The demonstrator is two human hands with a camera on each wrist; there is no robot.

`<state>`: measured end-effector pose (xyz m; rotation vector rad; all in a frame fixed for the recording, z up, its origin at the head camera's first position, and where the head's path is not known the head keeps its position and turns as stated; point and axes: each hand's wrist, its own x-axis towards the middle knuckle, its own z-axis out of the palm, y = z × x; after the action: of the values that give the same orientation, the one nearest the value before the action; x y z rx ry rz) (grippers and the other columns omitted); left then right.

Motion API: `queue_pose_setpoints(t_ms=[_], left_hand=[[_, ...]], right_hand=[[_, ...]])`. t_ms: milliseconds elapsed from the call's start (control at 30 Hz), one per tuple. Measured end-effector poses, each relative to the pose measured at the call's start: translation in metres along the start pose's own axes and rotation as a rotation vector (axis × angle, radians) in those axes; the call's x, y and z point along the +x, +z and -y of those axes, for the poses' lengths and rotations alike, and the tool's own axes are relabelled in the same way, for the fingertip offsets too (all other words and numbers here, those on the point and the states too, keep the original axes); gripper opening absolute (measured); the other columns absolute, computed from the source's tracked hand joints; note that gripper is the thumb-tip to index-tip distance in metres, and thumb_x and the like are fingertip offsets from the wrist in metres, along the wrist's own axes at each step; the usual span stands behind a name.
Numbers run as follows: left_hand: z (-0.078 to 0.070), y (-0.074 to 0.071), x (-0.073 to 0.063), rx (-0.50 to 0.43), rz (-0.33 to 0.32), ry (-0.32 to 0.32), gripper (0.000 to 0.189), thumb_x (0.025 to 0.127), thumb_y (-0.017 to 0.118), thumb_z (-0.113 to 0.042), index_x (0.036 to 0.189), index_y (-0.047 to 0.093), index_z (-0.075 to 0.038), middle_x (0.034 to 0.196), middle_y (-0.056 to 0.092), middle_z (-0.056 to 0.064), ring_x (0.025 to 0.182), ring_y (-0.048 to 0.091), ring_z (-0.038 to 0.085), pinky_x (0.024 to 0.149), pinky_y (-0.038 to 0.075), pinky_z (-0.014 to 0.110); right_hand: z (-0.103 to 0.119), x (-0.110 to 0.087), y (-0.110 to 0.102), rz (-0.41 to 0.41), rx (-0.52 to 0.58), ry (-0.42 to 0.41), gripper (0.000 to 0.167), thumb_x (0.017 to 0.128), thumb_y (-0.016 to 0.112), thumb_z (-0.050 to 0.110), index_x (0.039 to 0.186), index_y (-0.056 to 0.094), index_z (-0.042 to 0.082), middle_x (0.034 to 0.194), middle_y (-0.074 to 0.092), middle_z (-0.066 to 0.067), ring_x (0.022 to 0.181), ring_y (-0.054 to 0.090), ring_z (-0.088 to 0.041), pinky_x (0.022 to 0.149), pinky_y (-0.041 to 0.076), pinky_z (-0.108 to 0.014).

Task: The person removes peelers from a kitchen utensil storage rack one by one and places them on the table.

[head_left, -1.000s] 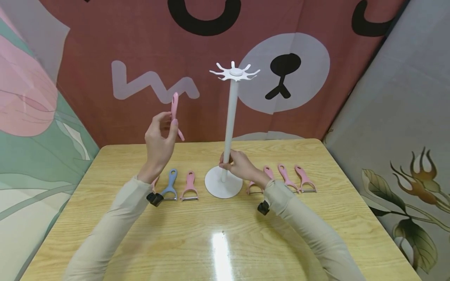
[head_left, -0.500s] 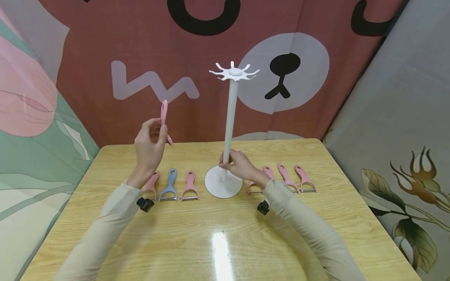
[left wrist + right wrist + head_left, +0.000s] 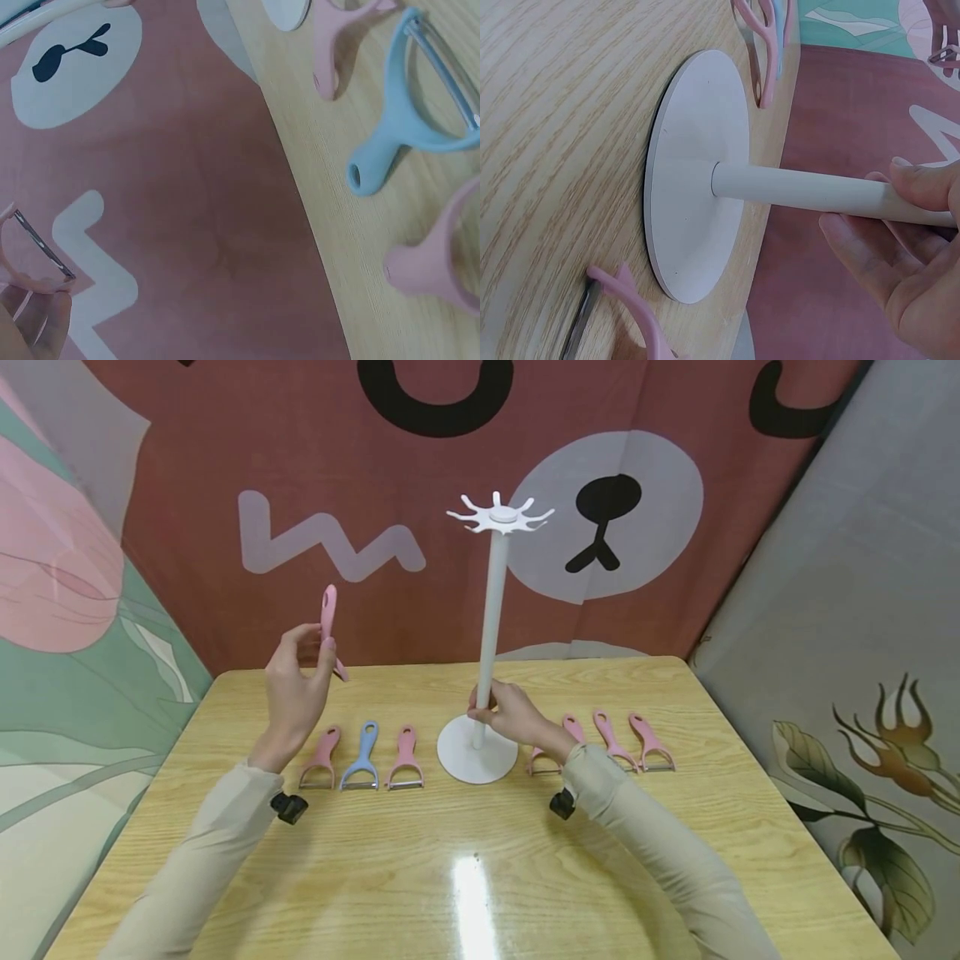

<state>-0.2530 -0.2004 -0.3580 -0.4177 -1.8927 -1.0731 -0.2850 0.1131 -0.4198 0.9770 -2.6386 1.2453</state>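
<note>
My left hand (image 3: 298, 689) pinches a pink peeler (image 3: 328, 614) and holds it up above the table's back left, handle end upward. In the left wrist view the blade of that peeler (image 3: 43, 246) shows beyond the fingertips. With thumb and fingers, my right hand (image 3: 516, 714) grips the lower pole of a white stand (image 3: 491, 618). The stand is upright on its round base (image 3: 697, 180), and curved hooks (image 3: 501, 516) fan out at its top with nothing hanging on them.
Left of the base lie a pink peeler (image 3: 324, 756), a blue peeler (image 3: 365, 756) and another pink peeler (image 3: 406, 758). To its right lie several pink peelers (image 3: 651, 743), one partly behind my right wrist. A patterned cloth (image 3: 420, 618) hangs behind the wooden table (image 3: 375, 877).
My left hand has moved left and slightly down with the pink peeler, uncovering the leftmost peeler on the table. The right hand and the stand have stayed in place.
</note>
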Motion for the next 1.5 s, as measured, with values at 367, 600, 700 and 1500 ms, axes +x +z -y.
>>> queue_pose_setpoints(t_ms=[367, 600, 700, 1500], left_hand=[[0.017, -0.019, -0.009, 0.063, -0.003, -0.046, 0.027, 0.096, 0.063, -0.007, 0.118, 0.06, 0.008, 0.098, 0.068, 0.018, 0.081, 0.063, 0.026, 0.078, 0.045, 0.015], [0.025, -0.032, -0.018, 0.119, -0.004, -0.06, 0.027, 0.096, 0.063, -0.008, 0.118, 0.061, 0.008, 0.097, 0.068, 0.02, 0.086, 0.064, 0.03, 0.079, 0.045, 0.01], [0.026, -0.037, -0.022, 0.144, -0.006, -0.065, 0.026, 0.096, 0.063, -0.007, 0.117, 0.062, 0.008, 0.097, 0.068, 0.02, 0.086, 0.064, 0.03, 0.078, 0.045, 0.01], [0.043, -0.057, -0.049, 0.325, -0.014, -0.04, 0.024, 0.09, 0.07, -0.007, 0.112, 0.071, 0.002, 0.094, 0.071, 0.017, 0.072, 0.064, 0.03, 0.066, 0.038, 0.014]], right_hand=[[0.0, -0.001, 0.001, 0.005, -0.006, -0.015, 0.01, 0.09, 0.072, 0.006, 0.092, 0.063, 0.008, 0.084, 0.067, 0.0, 0.076, 0.062, -0.016, 0.066, 0.05, -0.03], [0.0, -0.001, 0.001, -0.001, 0.003, -0.016, 0.01, 0.09, 0.072, 0.005, 0.093, 0.063, 0.008, 0.085, 0.067, -0.001, 0.078, 0.063, -0.022, 0.068, 0.05, -0.031], [0.0, -0.001, 0.001, 0.0, 0.001, -0.016, 0.01, 0.09, 0.072, 0.006, 0.093, 0.063, 0.008, 0.085, 0.068, -0.001, 0.078, 0.063, -0.019, 0.068, 0.05, -0.03], [0.0, -0.001, 0.0, 0.015, 0.006, -0.007, 0.009, 0.092, 0.071, 0.006, 0.094, 0.063, 0.007, 0.087, 0.068, -0.001, 0.08, 0.064, -0.022, 0.069, 0.051, -0.032]])
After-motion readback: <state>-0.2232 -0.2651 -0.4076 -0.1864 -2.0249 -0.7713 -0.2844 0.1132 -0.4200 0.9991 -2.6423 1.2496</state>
